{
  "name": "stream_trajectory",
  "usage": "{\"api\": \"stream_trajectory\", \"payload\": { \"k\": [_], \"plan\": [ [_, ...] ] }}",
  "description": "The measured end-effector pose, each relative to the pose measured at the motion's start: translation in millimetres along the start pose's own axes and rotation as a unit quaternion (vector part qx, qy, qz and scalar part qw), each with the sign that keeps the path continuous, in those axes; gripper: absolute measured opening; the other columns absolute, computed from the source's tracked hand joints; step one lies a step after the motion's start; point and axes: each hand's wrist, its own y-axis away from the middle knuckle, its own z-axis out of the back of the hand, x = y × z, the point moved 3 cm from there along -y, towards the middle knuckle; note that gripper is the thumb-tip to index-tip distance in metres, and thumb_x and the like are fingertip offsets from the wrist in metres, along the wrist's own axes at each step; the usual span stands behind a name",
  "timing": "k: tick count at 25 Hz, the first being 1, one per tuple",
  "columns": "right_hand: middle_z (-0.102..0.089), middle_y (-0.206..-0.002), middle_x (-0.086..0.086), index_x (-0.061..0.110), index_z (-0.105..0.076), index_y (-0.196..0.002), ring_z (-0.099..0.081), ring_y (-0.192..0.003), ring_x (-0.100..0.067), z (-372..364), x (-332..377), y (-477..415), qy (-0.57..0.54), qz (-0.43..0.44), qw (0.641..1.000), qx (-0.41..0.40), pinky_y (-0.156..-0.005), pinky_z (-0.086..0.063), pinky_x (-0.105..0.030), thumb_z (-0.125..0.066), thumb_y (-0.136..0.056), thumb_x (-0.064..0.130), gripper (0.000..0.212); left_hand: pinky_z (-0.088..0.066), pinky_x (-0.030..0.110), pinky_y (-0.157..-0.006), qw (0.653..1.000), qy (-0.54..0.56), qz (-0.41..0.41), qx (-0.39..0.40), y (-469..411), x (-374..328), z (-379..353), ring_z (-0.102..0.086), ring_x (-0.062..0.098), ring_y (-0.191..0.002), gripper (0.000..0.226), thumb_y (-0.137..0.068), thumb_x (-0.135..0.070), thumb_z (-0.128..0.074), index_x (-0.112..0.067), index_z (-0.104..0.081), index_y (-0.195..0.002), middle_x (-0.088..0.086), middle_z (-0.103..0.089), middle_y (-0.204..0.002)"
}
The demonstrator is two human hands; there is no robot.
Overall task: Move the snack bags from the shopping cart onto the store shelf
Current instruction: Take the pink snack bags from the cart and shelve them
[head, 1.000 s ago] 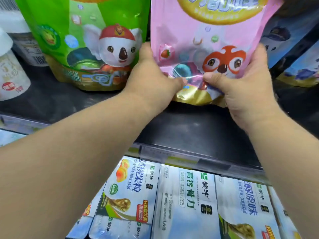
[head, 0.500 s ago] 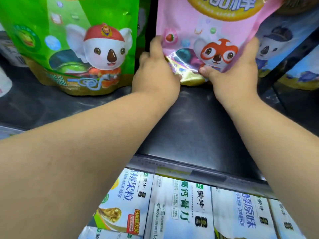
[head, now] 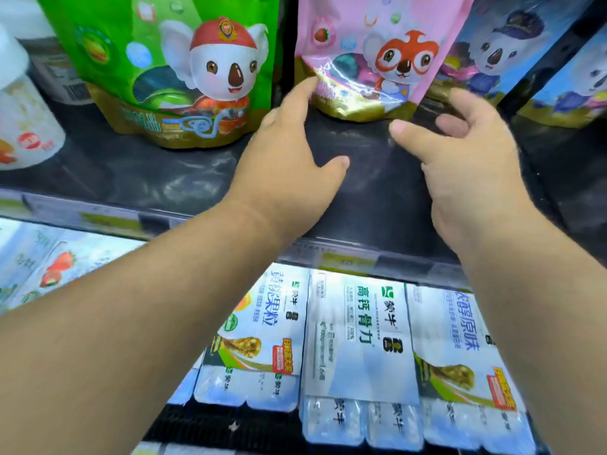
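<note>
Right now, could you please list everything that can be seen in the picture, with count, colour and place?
green snack bag: one, green with a koala in a red cap, standing on the upper shelf, left of centre
pink snack bag: one, pink with a gold base, standing on the upper shelf, centre
blue snack bags: at least two, blue with a gold base, upper shelf, right
white container: one, white, far left, blurred
upper shelf: one, black
milk cartons: several packs, white and blue, on the shelf below
left hand: open, a fingertip at the pink bag's lower left corner
right hand: open, just in front of the pink bag
</note>
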Motion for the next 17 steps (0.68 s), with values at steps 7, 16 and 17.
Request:
{"api": "stream_trajectory", "payload": {
  "k": [7, 16, 17],
  "plan": [
    [-0.050, -0.136, 0.011, 0.042, -0.043, -0.128, -0.052, -0.123, -0.005, -10.3, 37.0, 160.6, -0.011, 0.065, 0.997, 0.046, -0.102, -0.046, -0.030, -0.077, -0.077, 0.029, 0.063, -0.039, 0.027, -0.116, 0.994, 0.091, -0.045, -0.031, 108.9, 7.4, 91.3, -0.047, 0.002, -0.135, 0.069, -0.085, -0.026, -0.068, -0.037, -0.037, -0.145, -0.016, -0.049, -0.137],
    [-0.050, -0.128, 0.013, 0.040, -0.042, -0.125, -0.055, -0.114, -0.001, -54.5, 81.3, 332.2, -0.073, 0.059, 0.986, 0.141, -0.101, -0.047, -0.031, -0.075, -0.076, 0.025, 0.062, -0.041, 0.024, -0.112, 0.987, 0.142, 0.061, -0.039, 272.8, 55.9, 212.2, -0.052, -0.001, -0.131, 0.062, -0.087, -0.022, -0.068, -0.040, -0.037, -0.137, -0.013, -0.052, -0.140],
    [-0.051, -0.128, 0.012, 0.039, -0.042, -0.125, -0.056, -0.114, -0.003, -60.7, 83.7, 349.2, -0.082, 0.055, 0.984, 0.152, -0.100, -0.047, -0.032, -0.075, -0.076, 0.025, 0.060, -0.042, 0.024, -0.112, 0.987, 0.140, 0.067, -0.041, 287.3, 62.6, 223.9, -0.052, -0.001, -0.130, 0.061, -0.087, -0.021, -0.068, -0.039, -0.037, -0.137, -0.014, -0.053, -0.139]
  ]
}}
